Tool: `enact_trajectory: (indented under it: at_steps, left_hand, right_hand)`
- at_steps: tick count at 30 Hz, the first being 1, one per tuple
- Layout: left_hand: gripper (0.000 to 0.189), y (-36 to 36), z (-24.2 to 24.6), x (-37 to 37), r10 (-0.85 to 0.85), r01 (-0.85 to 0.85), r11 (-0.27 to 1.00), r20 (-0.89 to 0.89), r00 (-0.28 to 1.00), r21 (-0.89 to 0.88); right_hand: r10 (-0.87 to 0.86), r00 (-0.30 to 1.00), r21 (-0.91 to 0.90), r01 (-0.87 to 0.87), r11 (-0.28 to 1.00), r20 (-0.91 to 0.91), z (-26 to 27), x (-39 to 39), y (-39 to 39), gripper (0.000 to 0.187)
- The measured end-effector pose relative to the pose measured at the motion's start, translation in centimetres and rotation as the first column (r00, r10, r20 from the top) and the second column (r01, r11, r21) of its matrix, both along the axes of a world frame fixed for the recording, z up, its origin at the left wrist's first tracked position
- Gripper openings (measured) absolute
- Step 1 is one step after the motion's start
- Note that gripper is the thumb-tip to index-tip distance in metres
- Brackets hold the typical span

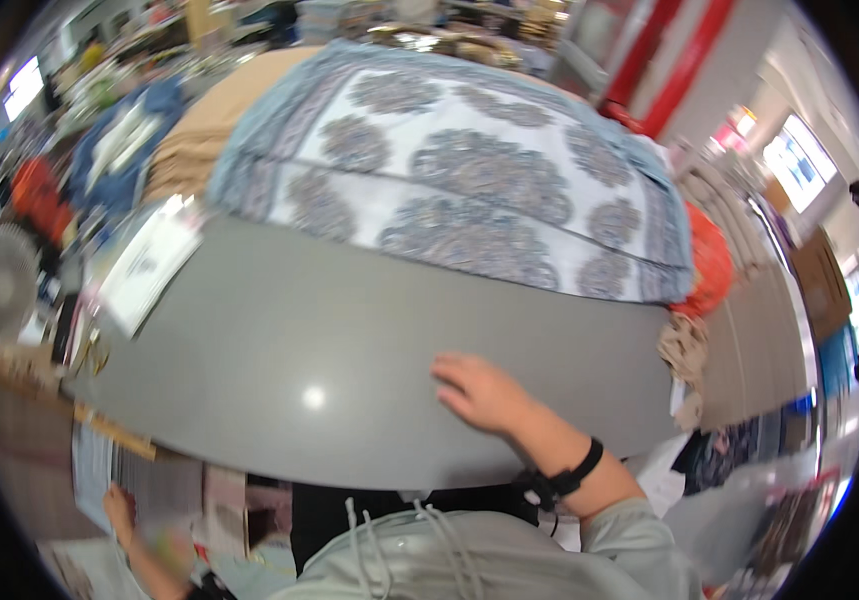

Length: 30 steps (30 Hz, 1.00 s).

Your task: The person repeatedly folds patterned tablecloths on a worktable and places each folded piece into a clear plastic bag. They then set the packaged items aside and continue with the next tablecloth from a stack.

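Note:
My right hand (480,391) rests on or just over the grey tabletop (369,322), right of the middle, with its fingers apart and nothing held. Low at the left, beyond the table's near edge, my left hand (120,506) hangs beside a stack of flat material under the table; its fingers look curled, and whether it holds something cannot be told. Across the far side of the tabletop lies a patterned white and blue cloth (474,180), spread out with crease lines.
A white packet (151,266) lies at the table's left, near gold-handled scissors (95,354). Folded tan fabric (211,120) is piled behind. At the right are a red bag (707,262), crumpled beige cloth (684,349) and cardboard-coloured stacks (756,352). A fan (5,281) stands far left.

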<state>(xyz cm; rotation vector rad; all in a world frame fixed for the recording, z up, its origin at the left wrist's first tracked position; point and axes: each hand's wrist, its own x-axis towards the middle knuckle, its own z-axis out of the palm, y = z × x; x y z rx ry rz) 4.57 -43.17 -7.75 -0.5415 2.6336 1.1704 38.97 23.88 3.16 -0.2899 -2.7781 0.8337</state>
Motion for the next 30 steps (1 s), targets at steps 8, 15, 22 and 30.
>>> enact_trajectory:
  at_steps: [8,15,22,30]
  left_hand:
    - [0.027,33.4,17.0,5.4,-0.579,0.742,0.565,-0.466,0.668,0.361]
    - [0.041,59.7,17.4,8.3,-0.845,0.757,-0.036,-0.424,0.326,0.653]
    - [0.062,80.8,14.6,5.7,-0.848,0.105,0.032,-0.029,0.529,0.994]
    - [0.022,80.4,22.7,0.7,-0.416,0.708,-0.055,-0.661,0.625,0.704]
  right_hand:
    - [-0.579,0.684,0.331,0.725,0.604,-0.443,0.0,-3.8,23.8,0.021]
    - [-0.627,0.686,0.226,0.721,0.655,-0.37,2.5,-6.5,29.9,0.021]
    - [-0.515,0.79,0.256,0.601,0.757,-0.334,4.2,-4.6,31.0,0.015]
    - [-0.425,0.558,0.437,0.828,0.352,-0.713,5.4,4.6,37.6,0.033]
